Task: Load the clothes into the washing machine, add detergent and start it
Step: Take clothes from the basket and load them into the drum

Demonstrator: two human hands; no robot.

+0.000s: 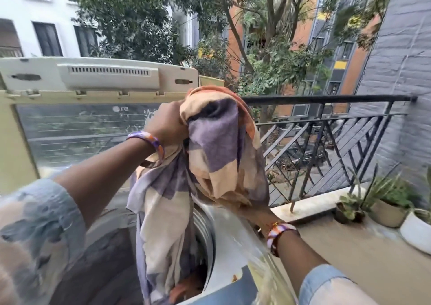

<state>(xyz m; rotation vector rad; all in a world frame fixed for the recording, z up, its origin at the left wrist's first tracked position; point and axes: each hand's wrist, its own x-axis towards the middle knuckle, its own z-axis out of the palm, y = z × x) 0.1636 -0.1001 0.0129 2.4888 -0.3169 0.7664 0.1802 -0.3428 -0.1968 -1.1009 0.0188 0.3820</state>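
My left hand [166, 124] grips the top of a large purple, cream and orange patterned cloth [217, 155] and holds it up high. Its lower end hangs down into the open drum [205, 232] of the top-loading washing machine [231, 241], where more fabric lies at the bottom. My right hand [263, 218] reaches under the cloth's right side at the machine's rim; the fabric covers its fingers, which seem to hold it. The machine's glass lid [77, 132] stands upright behind.
A black metal balcony railing [326, 127] runs along the right, with a low ledge below it. Potted plants [387, 206] stand on the floor at the far right by a grey wall. Trees and buildings lie beyond.
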